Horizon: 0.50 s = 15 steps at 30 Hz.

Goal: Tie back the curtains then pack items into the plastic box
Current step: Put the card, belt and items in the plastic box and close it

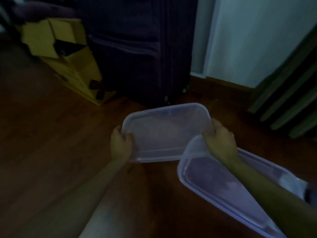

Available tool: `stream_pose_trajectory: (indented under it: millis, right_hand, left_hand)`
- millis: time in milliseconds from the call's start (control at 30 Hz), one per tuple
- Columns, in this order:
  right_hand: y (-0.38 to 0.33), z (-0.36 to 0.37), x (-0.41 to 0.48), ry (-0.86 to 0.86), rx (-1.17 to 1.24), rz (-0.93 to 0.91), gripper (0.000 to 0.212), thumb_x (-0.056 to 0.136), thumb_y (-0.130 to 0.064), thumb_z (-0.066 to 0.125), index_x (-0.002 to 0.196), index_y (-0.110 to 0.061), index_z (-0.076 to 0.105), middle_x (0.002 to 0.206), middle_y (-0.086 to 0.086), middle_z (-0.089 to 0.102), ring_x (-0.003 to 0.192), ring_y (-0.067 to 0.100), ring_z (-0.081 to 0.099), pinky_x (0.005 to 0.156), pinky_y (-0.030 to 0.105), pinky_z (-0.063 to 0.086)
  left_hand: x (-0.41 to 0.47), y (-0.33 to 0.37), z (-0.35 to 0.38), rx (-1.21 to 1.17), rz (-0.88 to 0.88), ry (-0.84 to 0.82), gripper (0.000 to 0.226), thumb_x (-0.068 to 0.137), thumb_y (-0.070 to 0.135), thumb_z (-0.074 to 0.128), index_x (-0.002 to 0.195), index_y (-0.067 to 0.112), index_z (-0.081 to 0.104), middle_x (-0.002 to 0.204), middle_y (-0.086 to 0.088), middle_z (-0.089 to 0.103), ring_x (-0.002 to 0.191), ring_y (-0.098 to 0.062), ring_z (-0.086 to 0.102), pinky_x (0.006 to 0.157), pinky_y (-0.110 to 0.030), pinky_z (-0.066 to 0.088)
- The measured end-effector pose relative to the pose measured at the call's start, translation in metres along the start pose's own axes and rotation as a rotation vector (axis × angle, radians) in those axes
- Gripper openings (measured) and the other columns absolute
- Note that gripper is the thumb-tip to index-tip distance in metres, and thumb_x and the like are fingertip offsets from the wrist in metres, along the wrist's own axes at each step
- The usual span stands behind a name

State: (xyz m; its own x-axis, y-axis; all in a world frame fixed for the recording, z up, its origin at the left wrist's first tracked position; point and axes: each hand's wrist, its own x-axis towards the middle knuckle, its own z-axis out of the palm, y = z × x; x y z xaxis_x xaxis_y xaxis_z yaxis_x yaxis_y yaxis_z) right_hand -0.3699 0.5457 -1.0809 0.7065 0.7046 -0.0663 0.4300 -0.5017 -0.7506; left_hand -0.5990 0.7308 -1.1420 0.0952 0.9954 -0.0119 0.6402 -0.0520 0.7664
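Two hands hold a clear plastic box [164,133] low over a dark wooden floor [51,143].

Head view: the left hand [121,145] curls its fingers over the box's left rim, and the right hand [220,141] clamps the right rim. Bare floor lies open to the left. Ahead, a dark suitcase [137,48] stands just behind the box, with a yellow cardboard carton [72,66] beside it, flaps open on something dark. A second clear plastic piece [214,182], lid or tub unclear, lies under the right forearm. What either holds is lost in the dim blur.
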Motion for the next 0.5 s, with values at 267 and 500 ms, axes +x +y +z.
stream_pose_trajectory:
  millis: [267, 500]
  right_hand:
    - [-0.016, 0.093, 0.028, -0.320, -0.372, -0.165, 0.054, 0.087, -0.013, 0.064, 0.136, 0.000, 0.045, 0.138, 0.021, 0.044, 0.115, 0.037, 0.054, 0.091, 0.039, 0.046]
    - [-0.010, 0.142, 0.052, -0.585, -0.547, -0.079, 0.061, 0.092, -0.028, 0.049, 0.141, 0.004, 0.033, 0.138, 0.026, 0.046, 0.128, 0.036, 0.045, 0.100, 0.037, 0.042]
  left_hand:
    - [0.000, -0.076, -0.031, 0.115, -0.218, -0.029, 0.044, 0.093, 0.014, 0.053, 0.134, 0.003, 0.045, 0.128, -0.023, 0.057, 0.115, -0.041, 0.054, 0.096, -0.043, 0.042]
    - [-0.012, -0.114, -0.032, 0.256, -0.125, -0.240, 0.064, 0.092, 0.018, 0.042, 0.148, -0.002, 0.017, 0.154, -0.022, 0.021, 0.143, -0.034, 0.023, 0.118, -0.033, 0.013]
